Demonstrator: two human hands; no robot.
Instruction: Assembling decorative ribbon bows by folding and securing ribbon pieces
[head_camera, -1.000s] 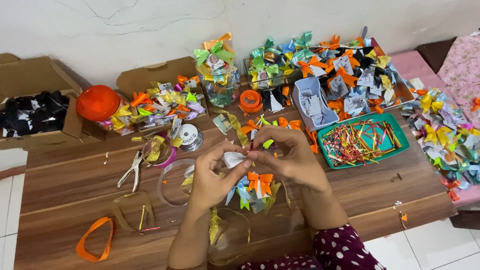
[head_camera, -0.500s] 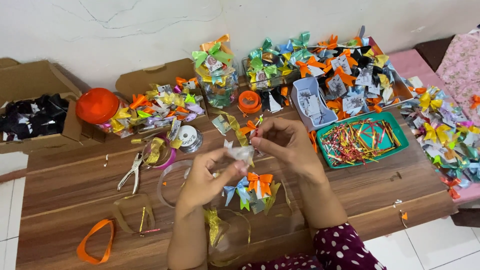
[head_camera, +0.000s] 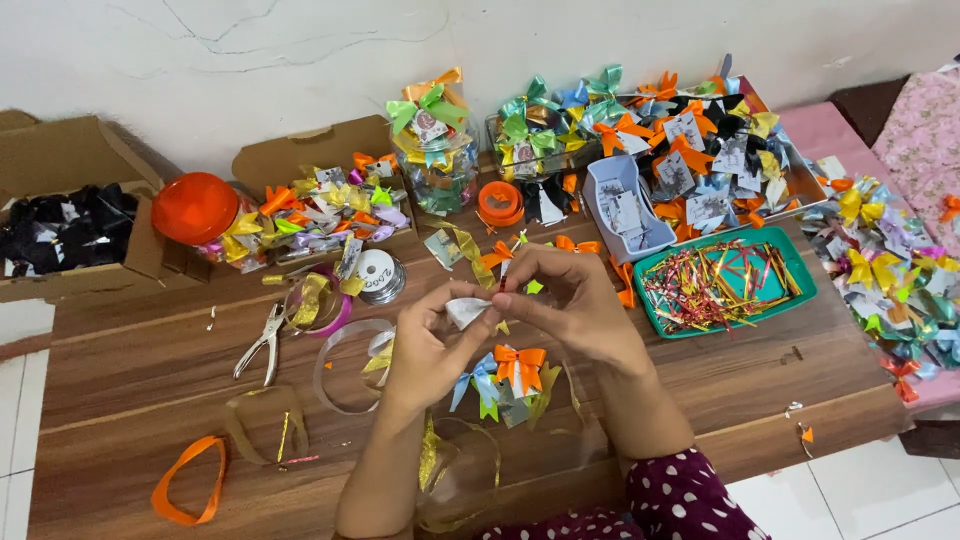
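Observation:
My left hand (head_camera: 428, 345) and my right hand (head_camera: 570, 305) meet above the middle of the wooden table (head_camera: 140, 350). Between their fingertips they pinch a small white folded piece of ribbon (head_camera: 466, 310). Just below the hands lies a small pile of finished bows, with an orange bow (head_camera: 520, 365) on top and a blue one (head_camera: 480, 382) beside it. Gold ribbon (head_camera: 430, 455) trails toward the table's near edge.
A green tray of thin coloured strips (head_camera: 725, 283) sits right of the hands. Pliers (head_camera: 262, 340), ribbon rolls (head_camera: 378, 275), an orange ribbon loop (head_camera: 188, 480), an orange lid (head_camera: 195, 207), cardboard boxes (head_camera: 60, 200) and heaps of bows (head_camera: 660, 140) fill the table's back and right side.
Both hands have lifted slightly away from the bow pile and shifted their grip, and the white ribbon piece now shows more clearly between the fingertips.

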